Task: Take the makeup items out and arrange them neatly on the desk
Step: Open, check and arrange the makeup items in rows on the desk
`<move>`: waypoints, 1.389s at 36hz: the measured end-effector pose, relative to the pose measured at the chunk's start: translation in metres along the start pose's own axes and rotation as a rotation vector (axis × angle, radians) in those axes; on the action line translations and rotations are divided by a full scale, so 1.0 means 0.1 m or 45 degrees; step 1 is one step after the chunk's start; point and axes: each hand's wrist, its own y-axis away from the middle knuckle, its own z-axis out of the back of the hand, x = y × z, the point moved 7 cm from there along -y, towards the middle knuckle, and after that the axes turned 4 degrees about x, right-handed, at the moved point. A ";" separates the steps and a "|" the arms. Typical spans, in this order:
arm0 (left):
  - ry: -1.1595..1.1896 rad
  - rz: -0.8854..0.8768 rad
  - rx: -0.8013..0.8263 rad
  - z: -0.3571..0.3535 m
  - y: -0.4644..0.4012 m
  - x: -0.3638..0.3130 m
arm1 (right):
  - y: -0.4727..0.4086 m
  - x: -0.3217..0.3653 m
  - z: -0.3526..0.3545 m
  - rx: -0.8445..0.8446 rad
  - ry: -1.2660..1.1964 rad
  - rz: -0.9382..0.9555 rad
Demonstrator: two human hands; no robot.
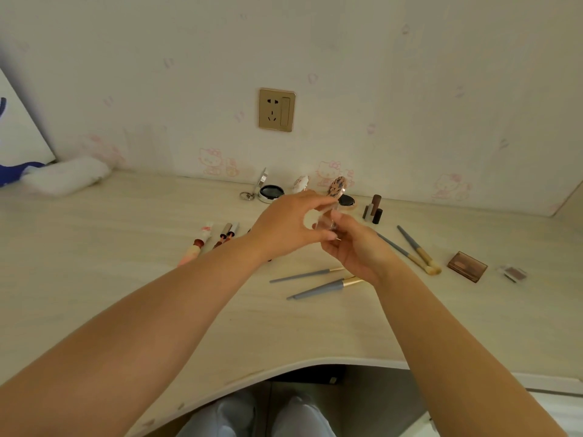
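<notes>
Above the middle of the desk, my left hand and my right hand together hold a small clear case, fingers of both pinching it. Makeup lies around them. Lip tubes sit to the left. Two grey-handled brushes lie below my hands, and two more brushes lie to the right. Two open round compacts stand at the back. Small dark lipsticks stand right of them. A brown palette and a small eyeshadow rest at the far right.
A white cloth lies at the desk's back left by a white and blue board. A gold wall socket is on the wall. The desk's curved front edge runs above my knees.
</notes>
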 end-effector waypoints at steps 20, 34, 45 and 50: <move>0.240 0.152 0.003 0.04 0.02 0.01 | 0.03 0.03 0.06 -0.060 0.012 -0.076; 0.123 0.224 0.013 -0.01 0.03 0.05 | -0.02 0.09 0.08 -0.155 0.356 -0.097; 0.162 0.313 -0.039 0.06 -0.08 0.07 | -0.08 0.24 0.01 -0.154 0.659 0.072; 0.157 0.332 -0.038 0.17 -0.19 0.09 | -0.17 0.32 0.05 -0.189 0.613 0.056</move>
